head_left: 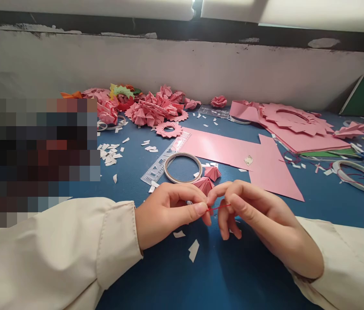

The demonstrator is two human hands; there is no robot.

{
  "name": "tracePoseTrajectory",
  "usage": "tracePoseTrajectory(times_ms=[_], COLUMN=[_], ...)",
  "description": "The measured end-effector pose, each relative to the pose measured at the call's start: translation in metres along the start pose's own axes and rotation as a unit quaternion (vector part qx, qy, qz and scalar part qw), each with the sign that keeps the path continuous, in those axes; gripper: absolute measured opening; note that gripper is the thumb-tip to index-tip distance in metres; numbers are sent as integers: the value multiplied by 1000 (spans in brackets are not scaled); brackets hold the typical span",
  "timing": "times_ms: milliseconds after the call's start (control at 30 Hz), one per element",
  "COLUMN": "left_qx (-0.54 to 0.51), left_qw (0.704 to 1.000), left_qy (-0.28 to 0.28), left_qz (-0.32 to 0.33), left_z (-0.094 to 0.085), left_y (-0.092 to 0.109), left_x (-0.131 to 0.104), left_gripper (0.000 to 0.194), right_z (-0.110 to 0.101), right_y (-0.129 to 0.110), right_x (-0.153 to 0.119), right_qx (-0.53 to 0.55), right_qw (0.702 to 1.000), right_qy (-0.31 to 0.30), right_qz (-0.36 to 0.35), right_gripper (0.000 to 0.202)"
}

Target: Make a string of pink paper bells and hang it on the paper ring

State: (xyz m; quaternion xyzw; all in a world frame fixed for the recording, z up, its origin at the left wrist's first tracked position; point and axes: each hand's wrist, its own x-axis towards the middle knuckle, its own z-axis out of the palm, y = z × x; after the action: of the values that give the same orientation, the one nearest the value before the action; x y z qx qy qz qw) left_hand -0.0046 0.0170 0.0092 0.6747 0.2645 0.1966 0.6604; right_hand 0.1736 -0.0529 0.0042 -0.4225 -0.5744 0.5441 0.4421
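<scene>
tape ring (pixel 183 168) behind hands | ruler (pixel 164 160) left of ring | paper sheet (pixel 233 153) right

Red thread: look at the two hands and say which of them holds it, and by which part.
Both hold it. The left hand pinches one end of the red thread between thumb and forefinger; the right hand pinches the other end.
</scene>
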Motion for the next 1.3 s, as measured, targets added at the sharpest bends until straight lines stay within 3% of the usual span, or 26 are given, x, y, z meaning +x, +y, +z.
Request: tracePoseTrajectory(times_ms=[200,400,533,767,867,967,1000,1067,1167,1300], left_qx=[1,30,26,35,164,322,352,365,293,112], left_qw=[1000,996,996,996,981,915,896,886,926,991], left_qy=[14,26,23,32,103,179,183,164,103,20], left_qz=[-22,-82,-85,-75,12,164,201,236,217,73], left_z=[-2,-1,0,4,11,17,17,17,15,13], left_y=[1,1,0,3,4,-1,-2,-4,-3,4], left_x=[1,0,1,0,-6,-12,-13,-14,-11,-3], left_gripper=[25,28,29,27,16,29,34,36,25,10], right_z=[4,-2,-7,-8,-7,-4,-3,0,2,3], right_y=[0,-1,0,0,-4,-8,-10,-12,-13,-11], right_x=[4,1,0,-3,-3,-3,-3,-5,-8,-11], right_qx=[-31,-50,-49,-55,-26,58,89,138,162,139], right_qw=[999,995,992,992,994,992,988,978,973,981], right_qy=[-8,83,113,108,104,76,62,36,10,-1], right_qz=[31,-8,-34,-24,1,81,111,152,165,137], right_gripper=[26,28,26,26,26,28,29,29,29,27])
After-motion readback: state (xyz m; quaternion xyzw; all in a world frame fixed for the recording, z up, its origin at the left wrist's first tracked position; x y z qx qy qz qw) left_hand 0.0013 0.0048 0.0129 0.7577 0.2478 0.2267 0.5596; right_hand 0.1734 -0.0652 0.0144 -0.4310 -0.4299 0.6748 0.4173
